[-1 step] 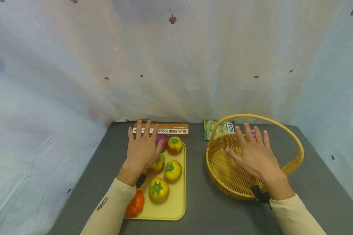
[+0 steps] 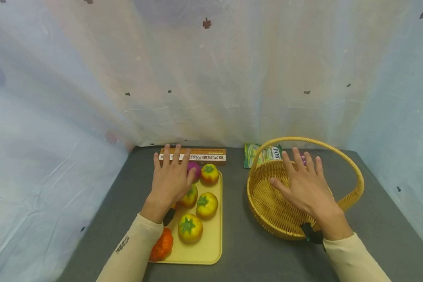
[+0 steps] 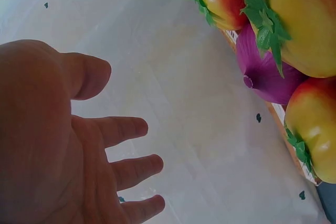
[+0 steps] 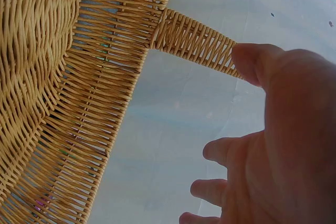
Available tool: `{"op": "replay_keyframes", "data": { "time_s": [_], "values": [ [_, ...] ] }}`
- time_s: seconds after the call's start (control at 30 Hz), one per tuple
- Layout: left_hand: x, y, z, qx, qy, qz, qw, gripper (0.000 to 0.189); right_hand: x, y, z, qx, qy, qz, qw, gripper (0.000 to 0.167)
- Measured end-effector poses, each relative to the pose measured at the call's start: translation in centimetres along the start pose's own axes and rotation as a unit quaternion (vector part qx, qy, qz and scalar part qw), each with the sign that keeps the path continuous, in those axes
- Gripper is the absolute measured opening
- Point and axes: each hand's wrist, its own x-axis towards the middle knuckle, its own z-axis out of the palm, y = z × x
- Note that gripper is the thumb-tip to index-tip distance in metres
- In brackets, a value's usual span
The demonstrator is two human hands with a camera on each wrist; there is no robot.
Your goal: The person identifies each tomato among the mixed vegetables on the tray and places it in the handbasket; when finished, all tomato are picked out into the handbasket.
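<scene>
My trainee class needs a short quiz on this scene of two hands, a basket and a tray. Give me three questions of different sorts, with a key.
1. Multiple choice: In the head view, which thing does the right hand partly cover?
(a) the tray
(b) the wicker basket
(c) the purple vegetable

2. True or false: The left hand has its fingers extended and holds nothing.

3. Fill in the blank: The tray on which the orange lumpy item lies is coloured ____.

Key: 1 (b); 2 true; 3 yellow.
</scene>
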Motion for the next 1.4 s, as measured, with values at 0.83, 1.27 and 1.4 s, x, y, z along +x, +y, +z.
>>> {"op": "replay_keyframes", "data": {
  "time_s": [0.83, 1.27, 1.4],
  "values": [
    [-4.8, -14.4, 1.5, -0.197, -0.031, 0.035, 0.9792, 0.066, -8.5, 3.5, -2.9, 0.165, 0.029, -0.095, 0.9813, 0.081],
    [-3.4, -16.4, 6.3, -0.196, -0.091, 0.065, 0.9741, 0.058, -8.4, -1.6, 2.0, 0.249, 0.093, -0.235, 0.9349, 0.066],
    [-2.0, -15.9, 7.7, -0.191, -0.127, 0.043, 0.9725, 0.058, -7.2, -4.3, 3.8, 0.261, 0.073, -0.252, 0.9290, 0.058]
  ]
}}
